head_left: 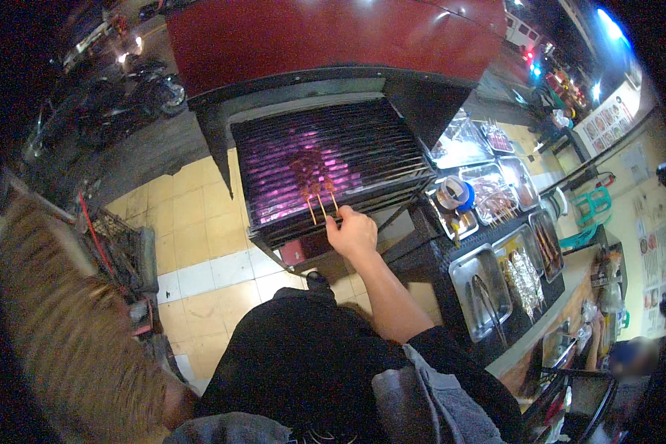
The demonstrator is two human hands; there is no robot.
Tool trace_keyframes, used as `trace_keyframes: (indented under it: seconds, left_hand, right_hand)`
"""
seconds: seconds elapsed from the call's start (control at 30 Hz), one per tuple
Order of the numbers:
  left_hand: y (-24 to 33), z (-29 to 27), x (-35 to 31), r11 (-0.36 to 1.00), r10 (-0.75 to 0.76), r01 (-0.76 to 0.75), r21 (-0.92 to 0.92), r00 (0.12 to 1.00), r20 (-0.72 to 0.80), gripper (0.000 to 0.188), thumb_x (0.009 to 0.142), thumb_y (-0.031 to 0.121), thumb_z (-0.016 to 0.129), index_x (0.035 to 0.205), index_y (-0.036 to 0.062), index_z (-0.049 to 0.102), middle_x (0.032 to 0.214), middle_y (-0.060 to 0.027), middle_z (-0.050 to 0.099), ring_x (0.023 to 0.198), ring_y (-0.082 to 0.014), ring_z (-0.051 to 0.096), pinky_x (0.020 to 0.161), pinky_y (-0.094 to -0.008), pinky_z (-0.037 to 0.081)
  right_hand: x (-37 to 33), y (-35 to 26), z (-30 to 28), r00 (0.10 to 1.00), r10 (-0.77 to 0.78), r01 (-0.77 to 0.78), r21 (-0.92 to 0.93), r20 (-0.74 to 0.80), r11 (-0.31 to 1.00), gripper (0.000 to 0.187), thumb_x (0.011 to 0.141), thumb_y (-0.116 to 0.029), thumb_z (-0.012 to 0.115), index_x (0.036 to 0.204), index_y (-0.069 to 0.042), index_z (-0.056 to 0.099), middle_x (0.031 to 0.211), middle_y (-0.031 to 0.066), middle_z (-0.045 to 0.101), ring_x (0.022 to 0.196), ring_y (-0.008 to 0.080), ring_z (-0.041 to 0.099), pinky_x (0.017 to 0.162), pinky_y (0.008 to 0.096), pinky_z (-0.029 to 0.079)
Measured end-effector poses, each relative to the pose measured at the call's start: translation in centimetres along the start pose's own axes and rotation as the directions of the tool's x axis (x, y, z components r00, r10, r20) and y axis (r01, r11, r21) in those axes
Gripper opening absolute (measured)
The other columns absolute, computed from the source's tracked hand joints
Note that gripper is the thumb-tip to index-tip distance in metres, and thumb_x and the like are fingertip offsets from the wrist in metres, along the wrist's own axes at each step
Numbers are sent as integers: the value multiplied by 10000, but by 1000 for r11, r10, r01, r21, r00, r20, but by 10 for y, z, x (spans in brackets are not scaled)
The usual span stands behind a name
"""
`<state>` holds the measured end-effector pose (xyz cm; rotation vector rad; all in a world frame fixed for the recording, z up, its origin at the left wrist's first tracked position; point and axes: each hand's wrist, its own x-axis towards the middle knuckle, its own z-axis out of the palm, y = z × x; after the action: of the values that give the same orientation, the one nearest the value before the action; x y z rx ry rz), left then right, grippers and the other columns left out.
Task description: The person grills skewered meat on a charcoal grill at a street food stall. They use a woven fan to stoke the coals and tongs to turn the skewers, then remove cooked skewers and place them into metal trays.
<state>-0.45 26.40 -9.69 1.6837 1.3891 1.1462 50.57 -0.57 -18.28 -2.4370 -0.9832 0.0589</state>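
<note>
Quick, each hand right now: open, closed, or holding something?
Left hand: cannot be told, lost in a striped blur.
Right hand: closed, pinching the rightmost skewer at the grill.

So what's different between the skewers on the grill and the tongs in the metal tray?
Place: the skewers lie over the glowing grill, while the tongs rest in the metal tray.
Look: the skewers have pale sticks and dark, reddish food; the tongs look like bare metal.
Handling: the right hand pinches one skewer's stick end; no hand touches the tongs.
Shared: both are long and narrow.
</note>
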Motion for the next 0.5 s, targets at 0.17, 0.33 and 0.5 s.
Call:
trace_keyframes:
  seconds: [0.17, 0.33, 0.5]
  left_hand:
    - [-17, 30, 0, 951, -24, -52, 306, 971, 239, 442, 969, 328, 749, 1276, 29, 642, 1089, -89, 676, 1009, -210, 626, 928, -364, 502]
    - [4, -54, 6, 911, 40, 10, -411, 993, 111, 386, 980, 308, 728, 1237, 25, 673, 1117, -99, 691, 1056, -227, 642, 956, -404, 513]
    - [23, -109, 27, 778, 184, -274, -566, 960, -211, 382, 989, 309, 723, 1235, 20, 680, 1157, -93, 692, 1079, -214, 630, 976, -385, 498]
  right_hand:
    - [-41, 55, -15, 998, -7, 5, 29, 68, 1000, 291, 909, -377, 700, 920, -86, 719, 823, 208, 735, 807, 429, 723, 757, 544, 575]
    - [-108, 108, -18, 981, 147, -151, 27, 128, 988, 284, 913, -357, 695, 923, -74, 713, 853, 201, 738, 826, 420, 716, 761, 549, 566]
    - [-171, 122, -16, 941, 236, -225, -71, 243, 972, 285, 925, -357, 686, 964, -78, 727, 895, 183, 752, 863, 422, 717, 786, 534, 568]
